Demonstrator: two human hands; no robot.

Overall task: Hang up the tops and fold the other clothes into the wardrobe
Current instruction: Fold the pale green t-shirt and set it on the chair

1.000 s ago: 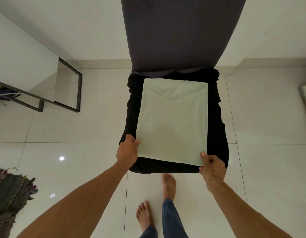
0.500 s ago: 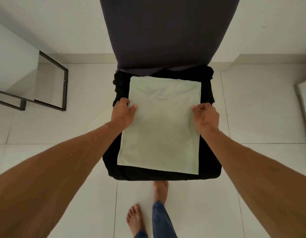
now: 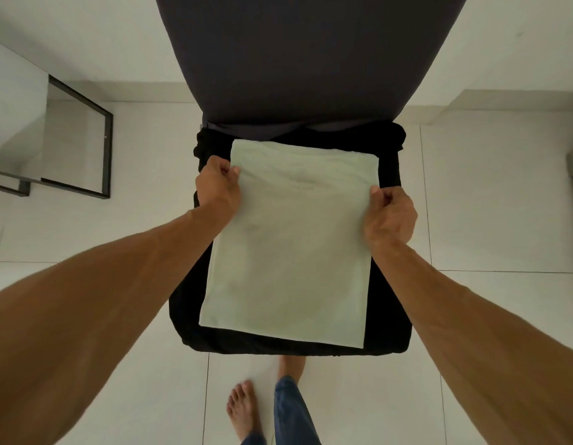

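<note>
The pale green garment (image 3: 291,239) lies flat as a tidy rectangle in the centre of the frame, on a black cloth (image 3: 388,300) that covers the seat of a chair (image 3: 304,59); its sides appear already turned in, so the folding looks partly done; by my reading one or two cross folds remain, and then the carry to the wardrobe, which is not in view; no hanger or other clothes to sort show here either, so how much of the whole job is left cannot be told.

Both hands grip the garment at its upper half; the left hand (image 3: 218,187) pinches the left edge just below the top corner, fingers curled onto the fabric; the right hand (image 3: 391,216) pinches the right edge a little lower in the frame, thumb on top; the lower half of the garment lies free between the forearms, its bottom edge near the front of the seat, above the person's bare feet (image 3: 246,409) on the tiled floor (image 3: 503,203).
</note>
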